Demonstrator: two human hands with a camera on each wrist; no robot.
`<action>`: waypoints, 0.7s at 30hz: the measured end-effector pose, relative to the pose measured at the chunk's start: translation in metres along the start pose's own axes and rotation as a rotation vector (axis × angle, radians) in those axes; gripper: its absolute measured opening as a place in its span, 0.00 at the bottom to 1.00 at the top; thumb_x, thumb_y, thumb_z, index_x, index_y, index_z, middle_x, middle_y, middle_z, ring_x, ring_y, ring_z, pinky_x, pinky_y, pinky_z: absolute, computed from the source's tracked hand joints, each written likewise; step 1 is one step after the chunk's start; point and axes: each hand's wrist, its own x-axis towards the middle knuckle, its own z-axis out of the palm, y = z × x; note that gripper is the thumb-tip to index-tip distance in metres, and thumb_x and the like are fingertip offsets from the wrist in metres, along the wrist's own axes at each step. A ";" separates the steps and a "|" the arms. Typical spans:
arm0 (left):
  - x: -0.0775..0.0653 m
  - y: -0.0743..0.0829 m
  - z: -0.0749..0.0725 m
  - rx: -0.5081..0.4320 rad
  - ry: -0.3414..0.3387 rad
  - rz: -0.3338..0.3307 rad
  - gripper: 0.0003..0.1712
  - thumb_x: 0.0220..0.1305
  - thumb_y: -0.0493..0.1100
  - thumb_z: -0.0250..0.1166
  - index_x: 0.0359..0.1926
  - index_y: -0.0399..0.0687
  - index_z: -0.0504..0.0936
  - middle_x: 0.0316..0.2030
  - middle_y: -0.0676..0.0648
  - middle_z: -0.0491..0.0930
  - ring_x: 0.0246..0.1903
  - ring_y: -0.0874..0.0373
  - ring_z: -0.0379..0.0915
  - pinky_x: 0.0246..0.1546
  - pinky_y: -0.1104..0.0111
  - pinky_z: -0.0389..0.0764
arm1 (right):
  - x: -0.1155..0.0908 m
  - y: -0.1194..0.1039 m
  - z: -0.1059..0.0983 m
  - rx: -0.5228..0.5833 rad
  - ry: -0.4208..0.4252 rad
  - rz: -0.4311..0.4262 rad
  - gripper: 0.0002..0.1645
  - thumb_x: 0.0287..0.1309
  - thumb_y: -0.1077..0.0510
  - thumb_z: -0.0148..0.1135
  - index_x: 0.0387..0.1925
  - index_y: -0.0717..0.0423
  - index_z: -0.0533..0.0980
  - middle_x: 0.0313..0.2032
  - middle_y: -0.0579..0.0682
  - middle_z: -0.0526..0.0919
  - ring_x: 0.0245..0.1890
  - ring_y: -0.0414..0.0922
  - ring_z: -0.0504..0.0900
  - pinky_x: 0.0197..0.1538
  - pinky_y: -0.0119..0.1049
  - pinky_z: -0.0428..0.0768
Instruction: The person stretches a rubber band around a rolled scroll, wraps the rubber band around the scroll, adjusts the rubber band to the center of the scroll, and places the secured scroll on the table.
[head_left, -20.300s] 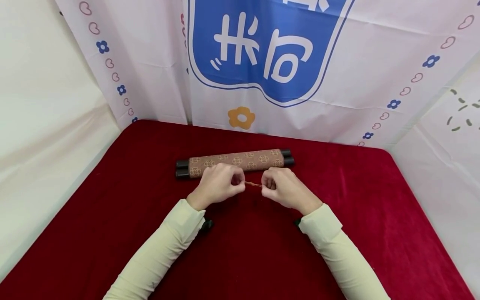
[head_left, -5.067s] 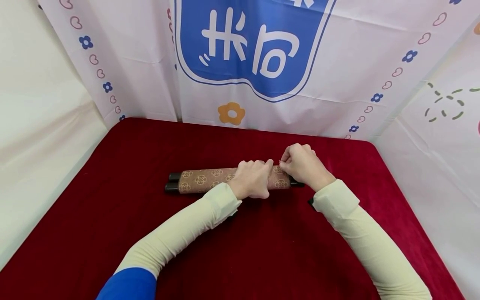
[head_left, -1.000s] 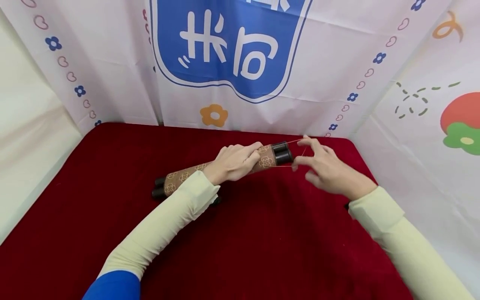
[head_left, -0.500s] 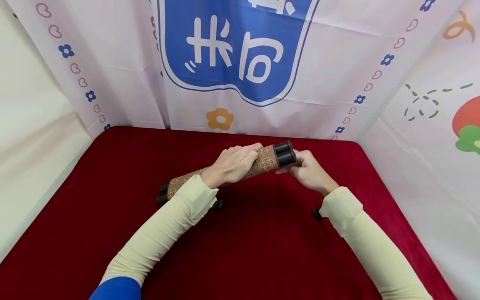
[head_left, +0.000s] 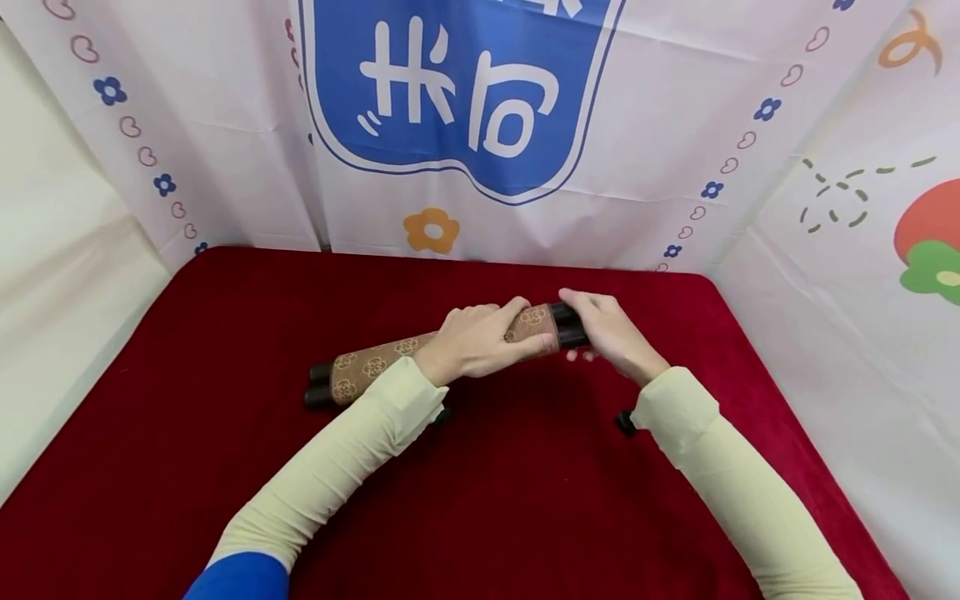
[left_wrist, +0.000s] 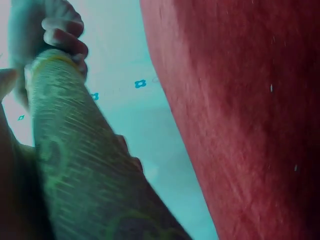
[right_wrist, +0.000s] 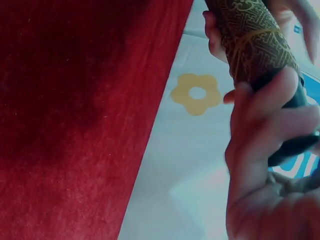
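A rolled scroll [head_left: 374, 365] in brown brocade with gold flower patterns slants over the table, its right end raised. Two black rod ends [head_left: 319, 386] stick out at its left. My left hand [head_left: 472, 342] grips the scroll right of its middle, thumb along the near side, fingers over the far side. At the right end, my right hand [head_left: 613, 336] holds the black rod ends; the right wrist view shows its fingers [right_wrist: 272, 117] curled round them. A thin yellowish rubber band [right_wrist: 257, 34] circles the brocade close to that end.
Red velvet cloth [head_left: 510, 500] covers the table. A white printed curtain [head_left: 360, 208] hangs behind its back edge, with plain white walls at left and right. A small dark wrist piece [head_left: 626, 422] shows under the right cuff.
A second ago my right hand held the rubber band stretched beyond the scroll's right end. Now the band lies round the scroll, and that hand grips the rod ends. The left thumb has spread rightward.
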 end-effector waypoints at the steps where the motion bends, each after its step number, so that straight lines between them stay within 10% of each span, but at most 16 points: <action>1: 0.000 0.001 0.002 0.018 -0.013 -0.010 0.47 0.62 0.86 0.45 0.67 0.63 0.71 0.37 0.53 0.82 0.35 0.58 0.79 0.34 0.61 0.78 | 0.001 0.001 0.002 -0.032 0.008 0.008 0.37 0.78 0.30 0.44 0.50 0.59 0.78 0.30 0.54 0.84 0.21 0.44 0.84 0.27 0.36 0.80; 12: 0.011 0.016 0.015 0.162 -0.027 0.033 0.56 0.53 0.81 0.65 0.74 0.55 0.68 0.54 0.50 0.78 0.47 0.56 0.79 0.40 0.57 0.83 | 0.008 0.013 0.011 -0.269 0.104 0.056 0.36 0.78 0.32 0.44 0.38 0.58 0.83 0.20 0.52 0.84 0.24 0.58 0.88 0.27 0.42 0.82; 21: 0.027 0.027 0.023 0.096 -0.059 0.010 0.43 0.56 0.70 0.73 0.65 0.53 0.72 0.50 0.54 0.82 0.47 0.56 0.81 0.44 0.53 0.83 | 0.012 0.017 0.017 -0.305 0.142 0.045 0.36 0.79 0.36 0.44 0.28 0.56 0.83 0.20 0.50 0.81 0.24 0.51 0.79 0.28 0.38 0.75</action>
